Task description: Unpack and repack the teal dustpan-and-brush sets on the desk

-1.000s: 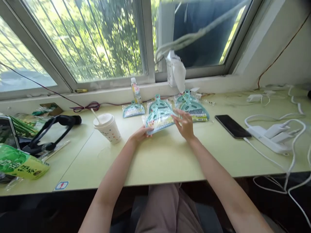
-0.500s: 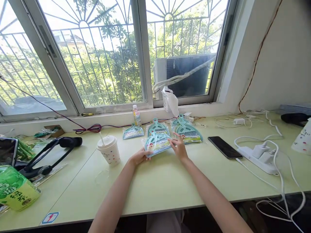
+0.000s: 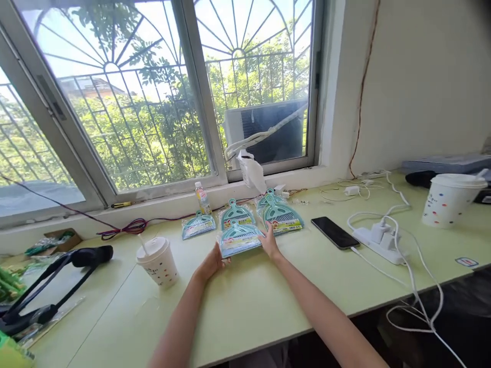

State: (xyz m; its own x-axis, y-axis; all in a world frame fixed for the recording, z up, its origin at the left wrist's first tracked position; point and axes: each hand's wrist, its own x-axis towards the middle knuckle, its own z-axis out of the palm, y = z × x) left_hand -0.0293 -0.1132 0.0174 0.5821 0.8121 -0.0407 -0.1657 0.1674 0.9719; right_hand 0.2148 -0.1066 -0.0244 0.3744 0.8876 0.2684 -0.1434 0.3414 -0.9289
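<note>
A mint-green dustpan and brush set point(image 3: 241, 242) in a clear plastic wrapper is between my two hands, tilted up towards me. My left hand point(image 3: 213, 261) is closed on its lower left corner, fingers partly hidden underneath. At the right edge, my right hand point(image 3: 270, 242) grips the same set, thumb and fingers at the wrapper. Just behind lies another wrapped set point(image 3: 235, 209), partly covered by the held one. Several overlapping wrapped sets point(image 3: 283, 219) lie to the right, beyond my right hand. One smaller-looking wrapped set point(image 3: 198, 226) rests at the left.
A white paper cup with a straw point(image 3: 158, 263) stands left of my hands, and headphones point(image 3: 92, 255) lie farther left. To the right are a black phone point(image 3: 334, 233), a white power strip point(image 3: 378, 244) with cables, and another cup point(image 3: 447, 202). A drink bottle point(image 3: 203, 198) stands by the windowsill.
My view has turned to the right. My right hand's fingers, raised and spread over the right edge before, now close on that edge. The held set looks more level.
</note>
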